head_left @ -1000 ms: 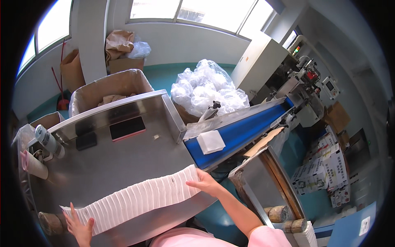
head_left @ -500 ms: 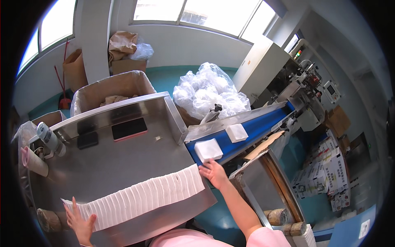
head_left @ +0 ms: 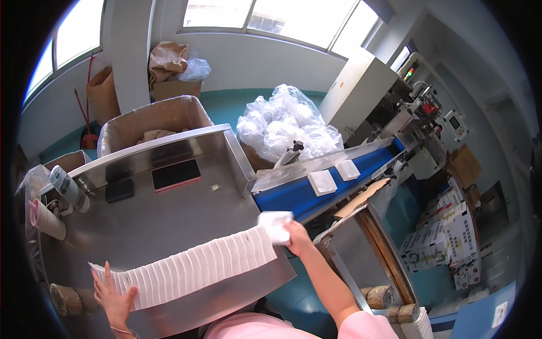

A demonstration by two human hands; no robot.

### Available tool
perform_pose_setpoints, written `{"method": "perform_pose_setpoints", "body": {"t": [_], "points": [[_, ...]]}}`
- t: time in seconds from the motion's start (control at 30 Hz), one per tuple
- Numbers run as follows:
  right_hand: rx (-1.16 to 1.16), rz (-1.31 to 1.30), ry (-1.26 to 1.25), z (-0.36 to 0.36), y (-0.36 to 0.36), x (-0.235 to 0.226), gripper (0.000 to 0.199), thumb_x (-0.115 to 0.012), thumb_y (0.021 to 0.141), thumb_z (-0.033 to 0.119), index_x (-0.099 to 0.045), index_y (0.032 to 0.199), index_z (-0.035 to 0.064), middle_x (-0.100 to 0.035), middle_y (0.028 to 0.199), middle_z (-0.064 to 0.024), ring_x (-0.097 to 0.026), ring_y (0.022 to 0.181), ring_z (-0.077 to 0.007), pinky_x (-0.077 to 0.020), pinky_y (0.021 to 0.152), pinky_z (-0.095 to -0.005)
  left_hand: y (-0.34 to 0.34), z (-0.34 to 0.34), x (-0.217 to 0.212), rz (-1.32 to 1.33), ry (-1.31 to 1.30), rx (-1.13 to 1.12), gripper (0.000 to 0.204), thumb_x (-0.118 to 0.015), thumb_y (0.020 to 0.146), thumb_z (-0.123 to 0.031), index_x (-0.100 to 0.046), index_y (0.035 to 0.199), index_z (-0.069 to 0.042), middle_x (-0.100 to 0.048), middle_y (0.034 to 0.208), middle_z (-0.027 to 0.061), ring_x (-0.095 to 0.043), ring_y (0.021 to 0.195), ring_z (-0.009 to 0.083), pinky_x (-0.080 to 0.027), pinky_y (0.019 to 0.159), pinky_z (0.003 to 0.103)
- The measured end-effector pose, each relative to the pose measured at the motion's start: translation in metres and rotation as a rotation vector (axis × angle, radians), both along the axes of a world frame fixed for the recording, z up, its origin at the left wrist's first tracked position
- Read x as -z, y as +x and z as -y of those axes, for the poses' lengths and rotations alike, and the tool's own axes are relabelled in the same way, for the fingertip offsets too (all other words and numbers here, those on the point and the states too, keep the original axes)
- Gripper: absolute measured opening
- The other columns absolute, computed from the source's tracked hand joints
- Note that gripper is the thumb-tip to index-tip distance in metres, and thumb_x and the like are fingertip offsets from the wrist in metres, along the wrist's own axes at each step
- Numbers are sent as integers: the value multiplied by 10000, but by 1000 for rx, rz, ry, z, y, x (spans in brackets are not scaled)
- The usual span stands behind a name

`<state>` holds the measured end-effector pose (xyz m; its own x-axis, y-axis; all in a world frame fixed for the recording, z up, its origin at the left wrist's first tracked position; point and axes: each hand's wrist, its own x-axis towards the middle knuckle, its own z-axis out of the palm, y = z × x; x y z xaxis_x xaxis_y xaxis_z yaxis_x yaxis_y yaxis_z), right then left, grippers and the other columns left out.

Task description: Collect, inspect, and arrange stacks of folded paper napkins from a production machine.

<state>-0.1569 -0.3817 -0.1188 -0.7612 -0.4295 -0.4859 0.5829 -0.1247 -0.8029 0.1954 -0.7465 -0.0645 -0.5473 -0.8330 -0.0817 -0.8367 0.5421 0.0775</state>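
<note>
A long row of white folded paper napkins (head_left: 197,266) stands on edge along the front of the metal table. My left hand (head_left: 114,294) rests against the row's left end, its fingers spread and thumb apart. At the opposite end, a small stack of white paper napkins (head_left: 274,226) is in my right hand (head_left: 297,237), with the fingers closed on its right side. This stack is over the table's right edge, close to the row's end; whether they touch is unclear. Further up, a white napkin stack (head_left: 322,183) and a farther napkin stack (head_left: 347,169) lie on the blue conveyor belt (head_left: 288,201).
On the metal table (head_left: 169,226) are a phone (head_left: 176,175), a dark flat case (head_left: 119,191), a bottle (head_left: 69,189) and a pink-rimmed cup (head_left: 48,220). Lined boxes (head_left: 164,113) and clear plastic bags (head_left: 288,121) stand behind. A machine (head_left: 420,107) is at the belt's far end.
My right hand has taken the nearest napkin stack off the belt and brought it down-left toward the row. The other belt stack has moved nearer, and another has appeared behind it.
</note>
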Motion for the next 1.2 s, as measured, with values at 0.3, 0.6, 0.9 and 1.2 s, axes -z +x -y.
{"method": "perform_pose_setpoints", "body": {"t": [0.3, 0.6, 0.9, 1.2], "points": [[-383, -155, 283, 19, 24, -16, 349, -465, 949, 269, -466, 1188, 15, -581, 1072, -68, -556, 931, -99, -467, 782, -263, -9, -6, -3, 36, 11, 29, 974, -488, 632, -784, -250, 1416, -257, -126, 1473, 192, -225, 1319, 385, -164, 1054, 552], [-406, -278, 241, 20, 22, -18, 330, -456, 951, 228, -493, 1190, 5, -573, 1070, -41, -548, 939, -99, -449, 819, -261, -13, -8, -5, 28, 27, 23, 986, -514, 625, -771, -247, 1417, -249, -132, 1470, 196, -229, 1313, 392, -163, 1060, 537], [203, 35, -162, -2, -7, 1, 370, -444, 928, 191, -392, 1233, -13, -530, 1150, -166, -562, 1027, -242, -499, 834, -398, -13, -8, -5, 16, 16, 19, 995, -514, 620, -774, -248, 1418, -242, -128, 1468, 205, -231, 1313, 397, -167, 1056, 537], [-397, -101, 251, 15, 18, -16, 408, -538, 916, 233, -452, 1250, 16, -558, 1137, -62, -543, 987, -103, -448, 836, -252, -17, -15, -6, -1, 10, 46, 956, -574, 642, -701, -258, 1415, -235, -129, 1469, 201, -235, 1312, 393, -175, 1055, 528]]}}
